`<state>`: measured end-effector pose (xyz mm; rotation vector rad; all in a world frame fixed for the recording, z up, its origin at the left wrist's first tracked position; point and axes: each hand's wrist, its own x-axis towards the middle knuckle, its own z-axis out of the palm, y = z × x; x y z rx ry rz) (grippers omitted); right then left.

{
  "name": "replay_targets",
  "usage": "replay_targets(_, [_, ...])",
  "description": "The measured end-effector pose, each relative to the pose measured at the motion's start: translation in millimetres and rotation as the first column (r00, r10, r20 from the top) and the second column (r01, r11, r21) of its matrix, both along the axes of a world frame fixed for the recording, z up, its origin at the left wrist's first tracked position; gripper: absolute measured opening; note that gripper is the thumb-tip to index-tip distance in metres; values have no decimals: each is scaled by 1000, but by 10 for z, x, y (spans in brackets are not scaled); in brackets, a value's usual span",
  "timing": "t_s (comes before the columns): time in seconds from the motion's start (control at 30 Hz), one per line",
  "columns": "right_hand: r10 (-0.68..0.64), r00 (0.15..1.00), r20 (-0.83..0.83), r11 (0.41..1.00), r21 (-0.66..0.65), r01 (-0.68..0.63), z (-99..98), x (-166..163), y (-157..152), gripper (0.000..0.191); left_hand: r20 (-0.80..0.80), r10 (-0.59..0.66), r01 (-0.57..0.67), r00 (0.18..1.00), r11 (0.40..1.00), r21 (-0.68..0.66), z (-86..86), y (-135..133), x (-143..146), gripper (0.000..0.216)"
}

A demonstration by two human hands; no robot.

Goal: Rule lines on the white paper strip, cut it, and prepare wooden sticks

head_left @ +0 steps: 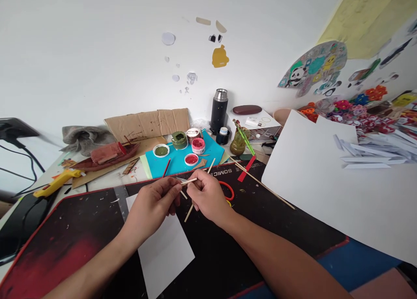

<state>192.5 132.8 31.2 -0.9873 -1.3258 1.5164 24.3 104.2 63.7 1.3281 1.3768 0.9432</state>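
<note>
Between my two hands is a short, thin wooden stick (pixel 189 181), held level just above the dark mat. My left hand (pixel 153 201) is closed, pinching its left end between thumb and fingers. The fingers of my right hand (pixel 210 197) are curled around the other end, and their tips are partly hidden. A small pale sliver shows behind the stick, too small to name. More thin sticks (pixel 189 213) lie on the mat under and behind my hands. Scissors with a red handle (pixel 228 190) sit partly hidden behind my right hand. Beneath my left hand lies white paper (pixel 167 253).
Open paint pots (pixel 179 140) stand on a blue sheet (pixel 153 165), near a black flask (pixel 219 110) and a jar with brushes (pixel 239 143). At left are a model boat (pixel 107 155) and a yellow glue gun (pixel 58 182). Large white paper (pixel 302 177) covers the right.
</note>
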Motion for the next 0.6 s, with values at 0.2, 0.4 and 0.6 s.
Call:
replay_targets(0.2, [4, 1000, -27, 1000, 30, -3, 26, -19, -18, 18, 172, -9, 28, 985, 994, -106, -40, 53, -26, 48])
replay_targets(0.4, [14, 998, -57, 1000, 17, -13, 38, -2, -26, 14, 305, 44, 27, 951, 974, -224, -21, 52, 11, 52])
replay_targets(0.6, [62, 995, -75, 998, 38, -59, -3, 39, 4, 14, 352, 67, 29, 933, 965, -260, -25, 50, 37, 61])
